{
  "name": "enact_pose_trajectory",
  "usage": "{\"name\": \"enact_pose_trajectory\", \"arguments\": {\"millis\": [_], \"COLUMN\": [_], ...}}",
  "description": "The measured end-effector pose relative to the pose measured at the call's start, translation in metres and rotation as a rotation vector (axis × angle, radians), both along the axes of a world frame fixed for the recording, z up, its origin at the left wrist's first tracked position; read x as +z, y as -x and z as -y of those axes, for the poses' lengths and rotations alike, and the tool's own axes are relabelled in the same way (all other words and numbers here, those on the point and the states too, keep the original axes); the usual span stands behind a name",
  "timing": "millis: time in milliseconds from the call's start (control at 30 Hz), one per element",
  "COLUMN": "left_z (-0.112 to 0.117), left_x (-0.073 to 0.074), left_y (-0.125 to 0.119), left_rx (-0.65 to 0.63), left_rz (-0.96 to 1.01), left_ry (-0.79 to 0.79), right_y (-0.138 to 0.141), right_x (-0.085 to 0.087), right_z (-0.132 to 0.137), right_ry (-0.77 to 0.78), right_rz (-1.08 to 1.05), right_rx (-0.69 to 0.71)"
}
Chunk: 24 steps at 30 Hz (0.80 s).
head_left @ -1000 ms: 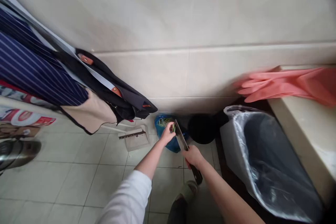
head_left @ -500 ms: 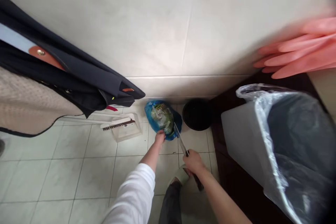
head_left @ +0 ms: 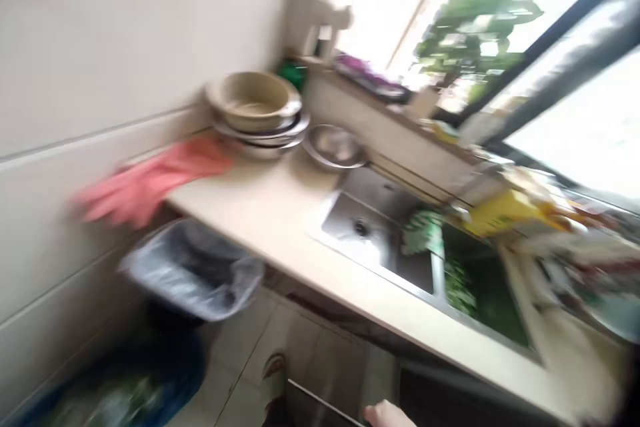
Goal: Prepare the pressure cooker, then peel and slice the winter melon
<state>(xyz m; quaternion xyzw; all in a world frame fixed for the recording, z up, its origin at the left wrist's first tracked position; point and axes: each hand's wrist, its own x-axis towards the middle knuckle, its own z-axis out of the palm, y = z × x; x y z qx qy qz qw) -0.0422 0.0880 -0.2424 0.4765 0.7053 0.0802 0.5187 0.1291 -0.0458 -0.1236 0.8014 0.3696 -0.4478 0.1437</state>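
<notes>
Right hand (head_left: pixel 386 415): only the top of the hand shows, at the bottom edge of the head view and below the front of the sink; the frame cuts off the fingers, so I can't tell how closed it is.
Left hand: out of frame, so its state can't be told.
Knife: the long, thin knife blade (head_left: pixel 325 404) runs from the right hand toward a shoe, well below the sink; it is blurred.
Blue bag: the blue plastic bag (head_left: pixel 117 387) with greens inside sits on the floor tiles (head_left: pixel 240 387) at the bottom left corner, well to the left of the sink and blurred.
Near the feet: the shoe (head_left: pixel 274 373) stands on the floor, below and left of the sink.
Sink: the steel sink (head_left: pixel 360 227) is set into the cream table (head_left: pixel 260 213). Green leafy vegetables (head_left: pixel 460 287) lie at its far right, beside a green-and-white scrubbing cloth (head_left: pixel 423 233).
Left of the sink: a steel bowl (head_left: pixel 334 148) sits just beside it. Next comes a beige bowl (head_left: pixel 253 101) stacked on steel dishes, then pink rubber gloves (head_left: pixel 150 180) at the table's end.
Below the gloves: a bin (head_left: pixel 195 270) lined with a plastic bag.
Beyond the sink: a yellow package (head_left: pixel 500 213) and a green plant (head_left: pixel 475 27) at the window.
</notes>
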Motion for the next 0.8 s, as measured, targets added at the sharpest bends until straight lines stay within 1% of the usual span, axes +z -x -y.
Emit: {"name": "enact_pose_trajectory", "arguments": {"millis": [67,133,167,233,267,333,400,467,533,567,633,700,733,800], "left_z": [0.019,0.05,0.069,0.11,0.13,0.163,0.188,0.207,0.226,0.236,0.254,0.271,0.277,0.285], "left_x": [0.026,0.049,0.058,0.073,0.079,0.089,0.097,0.107,0.12,0.129,0.15,0.173,0.184,0.202], "left_y": [-0.065,-0.123,-0.146,-0.18,-0.19,-0.202,-0.21,-0.224,-0.248,-0.264,-0.299,-0.334,-0.349,-0.376], "left_rx": [-0.248,-0.459,-0.558,-0.731,-0.804,-0.924,-1.005,-1.072,-1.137,-1.167,-1.227,-1.288,-1.317,-1.373], "left_rz": [0.058,0.095,0.112,0.147,0.166,0.208,0.235,0.301,0.426,0.495,0.596,0.642,0.66,0.678], "left_ry": [-0.052,-0.098,-0.116,-0.144,-0.154,-0.167,-0.178,-0.153,-0.1,-0.079,-0.086,-0.147,-0.174,-0.209], "right_y": [-0.029,-0.053,-0.062,-0.073,-0.076,-0.076,-0.073,-0.067,-0.06,-0.057,-0.053,-0.054,-0.057,-0.068], "right_x": [0.041,0.075,0.088,0.109,0.117,0.127,0.131,0.128,0.12,0.115,0.105,0.098,0.097,0.098], "right_z": [0.044,0.096,0.125,0.186,0.218,0.279,0.336,0.383,0.418,0.431,0.448,0.455,0.456,0.455], "right_ry": [-0.126,-0.257,-0.327,-0.469,-0.534,-0.638,-0.725,-0.82,-0.898,-0.916,-0.925,-0.928,-0.939,-0.963], "right_rz": [-0.036,-0.042,-0.03,0.019,0.041,0.08,0.124,0.212,0.298,0.319,0.33,0.336,0.352,0.383], "right_rx": [-0.124,-0.275,-0.358,-0.518,-0.595,-0.75,-0.908,-1.081,-1.278,-1.388,-1.602,-1.76,-1.808,-1.844]}}
